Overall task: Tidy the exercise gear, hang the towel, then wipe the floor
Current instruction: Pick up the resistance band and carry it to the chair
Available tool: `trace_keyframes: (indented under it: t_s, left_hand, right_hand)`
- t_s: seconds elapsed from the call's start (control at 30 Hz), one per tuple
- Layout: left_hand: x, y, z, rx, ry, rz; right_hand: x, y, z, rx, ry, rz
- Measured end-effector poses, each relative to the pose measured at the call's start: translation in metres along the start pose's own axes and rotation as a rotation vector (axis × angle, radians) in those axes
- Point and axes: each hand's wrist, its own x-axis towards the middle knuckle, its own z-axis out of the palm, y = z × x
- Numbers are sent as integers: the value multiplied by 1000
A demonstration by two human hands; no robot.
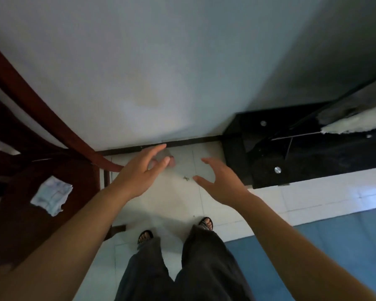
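The white tiled floor [174, 203] meets a pale wall, and a blue mat [334, 246] lies on it at the right. A dark wooden chair [41, 224] at the left holds a crumpled pale cloth [51, 195] on its seat. A black glass stand [313, 161] at the right carries what may be a white towel [354, 124], too blurred to be sure. The left hand [139, 177] and right hand [224, 183] reach forward with fingers spread, holding nothing, above a speck of debris [185, 178].

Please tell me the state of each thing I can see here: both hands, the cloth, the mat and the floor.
Left hand: open, fingers spread, holding nothing.
Right hand: open, fingers loosely curved, empty.
Cloth: crumpled, lying on the chair seat.
Blue mat: flat on the floor.
Floor: a small bit of debris on it.
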Motion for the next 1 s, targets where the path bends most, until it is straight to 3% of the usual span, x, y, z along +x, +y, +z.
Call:
trace_keyframes:
  t_s: [0.13, 0.5, 1.0]
  left_hand:
    - [-29, 36, -18, -77, 3, 72]
    - [-85, 46, -43, 48, -294, 273]
    - [-133, 97, 58, 185, -707, 450]
  right_hand:
    - [-53, -22, -13, 28, 102, 35]
    - [-174, -67, 44, 131, 399, 261]
    - [-317, -27, 87, 302, 685, 566]
